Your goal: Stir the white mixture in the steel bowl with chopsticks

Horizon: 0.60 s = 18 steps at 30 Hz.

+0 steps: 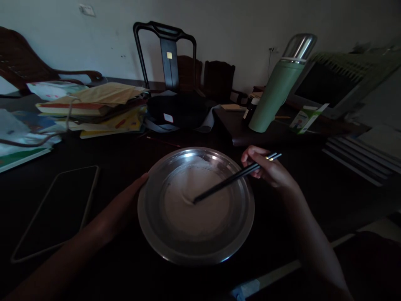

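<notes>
"Metal bowl (246, 217): where, and with what at the rim?"

"On the dark table (120, 156), low in the middle of the view, with pale liquid (200, 219) inside. On the right, the right hand (270, 170), with fingers (252, 153) curled closed round black chopsticks (225, 182), lower ends dipping into the liquid."

"And the left hand (126, 201)?"

"Up against the bowl's left side, fingers mostly hidden behind the rim; impossible to tell how far open."

"Counted outward?"

"Two chopsticks, one bowl, one phone (61, 209) beside the left forearm, one green flask (277, 92) beyond the right hand, one small box (305, 119) just right of the flask."
</notes>
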Available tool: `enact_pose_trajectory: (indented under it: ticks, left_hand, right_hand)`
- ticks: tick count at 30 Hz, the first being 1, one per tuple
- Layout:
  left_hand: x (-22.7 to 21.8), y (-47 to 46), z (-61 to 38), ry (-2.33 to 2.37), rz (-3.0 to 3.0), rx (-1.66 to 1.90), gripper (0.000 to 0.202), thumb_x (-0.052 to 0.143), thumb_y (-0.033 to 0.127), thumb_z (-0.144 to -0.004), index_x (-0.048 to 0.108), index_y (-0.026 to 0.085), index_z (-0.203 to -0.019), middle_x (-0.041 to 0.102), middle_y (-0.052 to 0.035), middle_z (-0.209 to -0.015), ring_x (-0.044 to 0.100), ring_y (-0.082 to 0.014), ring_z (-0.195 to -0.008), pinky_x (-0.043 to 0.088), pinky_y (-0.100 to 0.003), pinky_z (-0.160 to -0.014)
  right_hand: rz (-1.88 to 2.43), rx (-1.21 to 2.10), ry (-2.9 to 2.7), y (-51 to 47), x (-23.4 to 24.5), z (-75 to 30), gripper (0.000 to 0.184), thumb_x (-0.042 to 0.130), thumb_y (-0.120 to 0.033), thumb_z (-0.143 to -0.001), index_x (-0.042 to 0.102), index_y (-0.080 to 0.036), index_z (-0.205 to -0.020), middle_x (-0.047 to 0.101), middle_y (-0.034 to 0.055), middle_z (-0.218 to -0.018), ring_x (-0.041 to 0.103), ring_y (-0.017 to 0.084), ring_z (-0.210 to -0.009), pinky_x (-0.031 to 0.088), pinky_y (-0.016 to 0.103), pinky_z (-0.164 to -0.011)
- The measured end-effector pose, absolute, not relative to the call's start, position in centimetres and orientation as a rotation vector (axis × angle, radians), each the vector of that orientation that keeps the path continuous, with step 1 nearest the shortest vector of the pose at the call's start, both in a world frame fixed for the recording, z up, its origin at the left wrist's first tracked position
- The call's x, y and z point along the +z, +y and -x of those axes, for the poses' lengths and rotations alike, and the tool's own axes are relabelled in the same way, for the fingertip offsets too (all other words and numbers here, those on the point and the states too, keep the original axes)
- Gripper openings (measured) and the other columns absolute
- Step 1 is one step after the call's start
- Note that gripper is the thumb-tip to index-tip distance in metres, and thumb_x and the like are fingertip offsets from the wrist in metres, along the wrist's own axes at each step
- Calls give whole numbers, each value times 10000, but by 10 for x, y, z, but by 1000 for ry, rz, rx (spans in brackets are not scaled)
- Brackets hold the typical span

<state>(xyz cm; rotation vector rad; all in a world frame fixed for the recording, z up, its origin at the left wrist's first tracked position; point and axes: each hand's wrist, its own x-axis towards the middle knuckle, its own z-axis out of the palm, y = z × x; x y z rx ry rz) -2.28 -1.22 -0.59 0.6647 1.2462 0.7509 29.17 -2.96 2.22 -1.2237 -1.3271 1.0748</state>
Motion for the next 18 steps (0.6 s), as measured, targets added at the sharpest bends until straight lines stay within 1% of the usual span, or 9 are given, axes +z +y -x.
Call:
enact_pose_trajectory:
  ticks: [2, 4, 6, 8, 11, 14, 16, 17, 18]
  left_hand:
    - [-6, -12, 22, 1244, -660, 764, 495, 720, 514, -635, 623, 303, -1071, 729, 102, -798, 666, -120, -727, 527, -157, -592]
    - [-7, -11, 22, 1260, -647, 773, 508, 725, 504, -636, 620, 279, -1078, 729, 95, -776, 661, -115, -692, 522, -155, -579]
    - [-7, -11, 23, 1284, -640, 777, 538, 721, 501, -642, 602, 277, -1116, 729, 94, -769, 663, -123, -710, 521, -161, -582]
    - [-6, -12, 23, 1289, -670, 766, 542, 697, 514, -658, 592, 288, -1140, 733, 82, -812, 669, -144, -779, 526, -179, -607]
    - [-2, -14, 22, 1243, -744, 754, 515, 669, 557, -652, 620, 310, -1101, 726, 69, -941, 661, -177, -901, 537, -200, -629]
    - [4, -16, 18, 1232, -760, 734, 481, 665, 593, -622, 660, 298, -1002, 716, 61, -992, 633, -202, -1013, 546, -205, -625]
    - [9, -18, 15, 1253, -737, 730, 381, 697, 577, -590, 678, 284, -833, 724, 63, -952, 577, -220, -1124, 544, -191, -604]
    - [12, -19, 13, 1270, -731, 729, 347, 714, 569, -566, 670, 275, -747, 725, 62, -942, 499, -232, -1219, 542, -182, -597]
    - [15, -20, 11, 1288, -729, 765, 333, 716, 577, -547, 648, 279, -680, 724, 65, -945, 353, -230, -1330, 539, -167, -607]
  right_hand:
    - [1226, 1045, -1298, -31, 26, -297, 336, 604, -504, -762, 582, -184, -660, 494, -32, -509, 312, 41, -343, 182, 186, -308]
    - [1236, 861, -1229, -31, 29, -302, 336, 583, -487, -781, 560, -188, -630, 451, -40, -466, 267, 42, -331, 153, 197, -305]
    - [1242, 644, -1141, -30, 30, -305, 347, 550, -478, -811, 529, -197, -610, 440, -32, -487, 312, 59, -363, 189, 202, -313]
    - [1242, 482, -1079, -29, 29, -303, 356, 531, -481, -828, 510, -204, -604, 456, -17, -548, 388, 77, -427, 245, 199, -329]
    - [1247, 398, -1081, -27, 24, -294, 375, 524, -510, -826, 512, -209, -602, 473, -14, -578, 412, 80, -437, 280, 198, -332]
    - [1225, 500, -1182, -24, 17, -286, 391, 531, -538, -813, 534, -204, -610, 480, -27, -536, 407, 69, -391, 297, 201, -335]
    - [1190, 668, -1271, -23, 13, -282, 388, 549, -542, -801, 558, -197, -624, 484, -33, -507, 415, 65, -382, 304, 196, -344]
    - [1173, 765, -1300, -23, 13, -282, 388, 562, -543, -791, 566, -192, -627, 490, -33, -502, 410, 62, -376, 294, 193, -341]
    - [1159, 853, -1315, -23, 12, -282, 389, 574, -543, -781, 568, -187, -625, 497, -32, -501, 396, 56, -366, 271, 190, -331]
